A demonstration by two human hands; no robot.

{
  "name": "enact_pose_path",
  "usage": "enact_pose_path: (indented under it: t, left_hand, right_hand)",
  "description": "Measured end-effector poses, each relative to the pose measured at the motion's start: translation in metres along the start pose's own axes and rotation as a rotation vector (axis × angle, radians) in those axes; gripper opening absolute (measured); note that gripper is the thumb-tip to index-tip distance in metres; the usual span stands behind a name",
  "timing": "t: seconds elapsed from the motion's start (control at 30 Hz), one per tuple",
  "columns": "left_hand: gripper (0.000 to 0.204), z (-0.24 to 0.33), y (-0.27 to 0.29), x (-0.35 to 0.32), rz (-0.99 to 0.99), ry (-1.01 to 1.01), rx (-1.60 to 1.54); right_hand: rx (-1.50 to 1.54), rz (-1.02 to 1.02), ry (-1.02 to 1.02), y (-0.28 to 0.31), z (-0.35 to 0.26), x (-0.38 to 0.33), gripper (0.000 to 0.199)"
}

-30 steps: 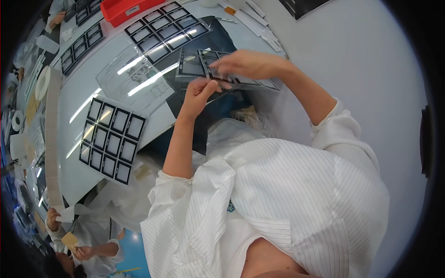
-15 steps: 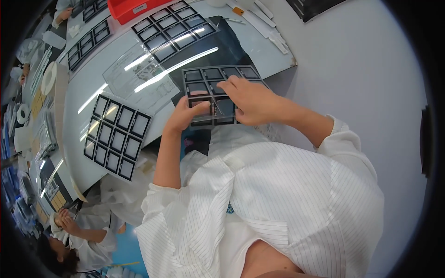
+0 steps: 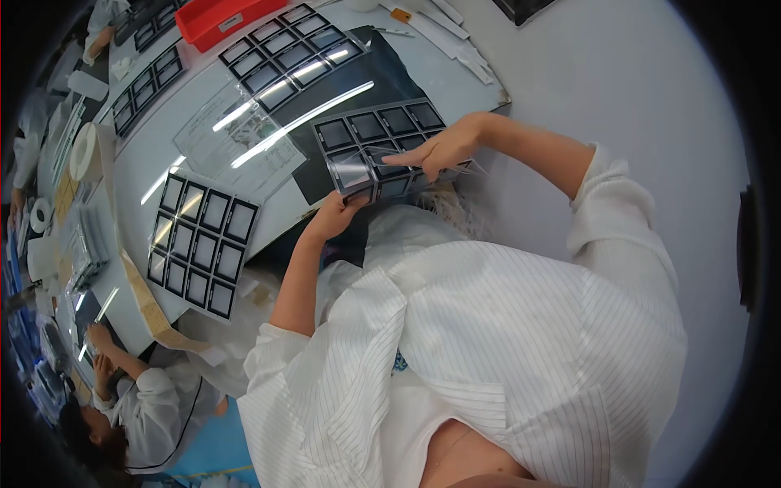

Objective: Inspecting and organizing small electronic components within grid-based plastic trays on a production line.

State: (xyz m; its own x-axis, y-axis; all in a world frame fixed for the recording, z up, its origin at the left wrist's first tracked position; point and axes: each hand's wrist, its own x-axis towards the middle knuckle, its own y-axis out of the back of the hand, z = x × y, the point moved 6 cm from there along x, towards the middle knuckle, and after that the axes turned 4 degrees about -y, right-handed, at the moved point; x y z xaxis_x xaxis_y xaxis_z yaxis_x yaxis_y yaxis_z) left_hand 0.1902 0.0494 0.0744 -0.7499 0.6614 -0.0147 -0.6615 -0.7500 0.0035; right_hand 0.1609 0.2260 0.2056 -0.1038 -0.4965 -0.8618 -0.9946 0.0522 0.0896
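A panel of black rectangular frames (image 3: 368, 126) is tilted over the table's near edge in front of me. My left hand (image 3: 333, 216) grips its lower left edge, the thumb near the front and the other fingers partly hidden beneath. Over the panel, my right hand (image 3: 446, 153) has its fingers drawn together, index finger forward, at the end of a thin clear film (image 3: 355, 169). That film lifts off the frames at an angle and reflects light; its exact grip is hard to see. A similar panel (image 3: 203, 240) lies flat on the table to the left.
Beyond are another framed panel (image 3: 291, 53), a dark mat (image 3: 390, 69) and a clear-covered printed sheet (image 3: 236, 134). A red bin (image 3: 224, 20) stands at the back; white strips (image 3: 443, 32) lie far right. A co-worker (image 3: 154, 407) sits at lower left, near a tape roll (image 3: 85, 154).
My right hand has moved slightly right, and the clear film now stands raised from the panel. My left hand has shifted lower along the panel's edge. The co-worker's arms have moved up.
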Motion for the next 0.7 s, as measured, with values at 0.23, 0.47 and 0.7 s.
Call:
enact_pose_path:
  t: [0.23, 0.47, 0.7]
  left_hand:
    - [0.057, 0.013, 0.001, 0.011, 0.037, 0.136, -0.763]
    - [0.044, 0.020, -0.005, -0.003, -0.063, 0.290, -0.642]
    - [0.026, 0.005, 0.013, 0.025, 0.264, 0.073, -0.392]
  right_hand:
    - [-0.026, -0.060, -0.023, 0.016, -0.032, -0.009, 0.074]
    - [-0.051, -0.151, 0.135, 0.039, -0.038, -0.034, 0.071]
    - [-0.133, -0.142, 0.064, 0.015, -0.036, -0.025, 0.074]
